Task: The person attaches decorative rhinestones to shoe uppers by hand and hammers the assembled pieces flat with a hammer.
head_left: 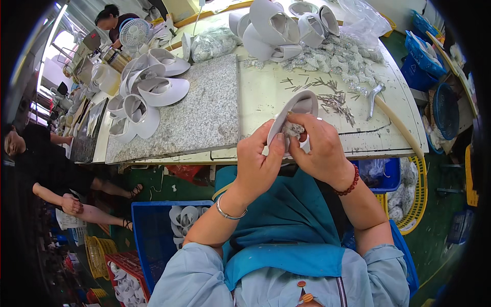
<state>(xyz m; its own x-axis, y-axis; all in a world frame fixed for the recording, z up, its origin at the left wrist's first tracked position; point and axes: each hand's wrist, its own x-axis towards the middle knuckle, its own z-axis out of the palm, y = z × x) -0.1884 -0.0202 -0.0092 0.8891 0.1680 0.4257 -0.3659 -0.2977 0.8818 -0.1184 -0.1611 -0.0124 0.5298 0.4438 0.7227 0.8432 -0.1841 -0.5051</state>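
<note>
Here, both hands meet just above the near edge of the worktable point(266, 92); the left hand point(258, 161) and the right hand point(319, 146) are together, clamped on one white flanged plastic part point(296, 107), with a small grey fitting point(292, 129) pinched between their fingers at its lower end; the part stands tilted, its wide rim pointing away toward the far side. On the table, a clear plastic bag of grey pieces point(212, 43) lies far and slightly left; a second, crumpled clear bag point(363, 18) sits at the far right corner; between them rests a cluster of white parts point(273, 28), and just right of it a loose heap of grey fittings point(335, 56). Thin metal pins point(332, 100) lie scattered right of the held part; a metal tool with a wooden handle point(381, 102) lies near the right edge. A speckled granite slab point(194, 110) covers the left of the pale tabletop, with another pile of white parts point(143, 94) at its far left. Below, a blue crate point(148, 230) holds more white parts on the left; a red crate point(120, 266) stands nearer; yellow baskets point(417, 204) and blue baskets point(424, 66) line the right over a green floor point(440, 230). Another person point(46, 169) sits at far left; a small white fan point(134, 31) stands far left.
</note>
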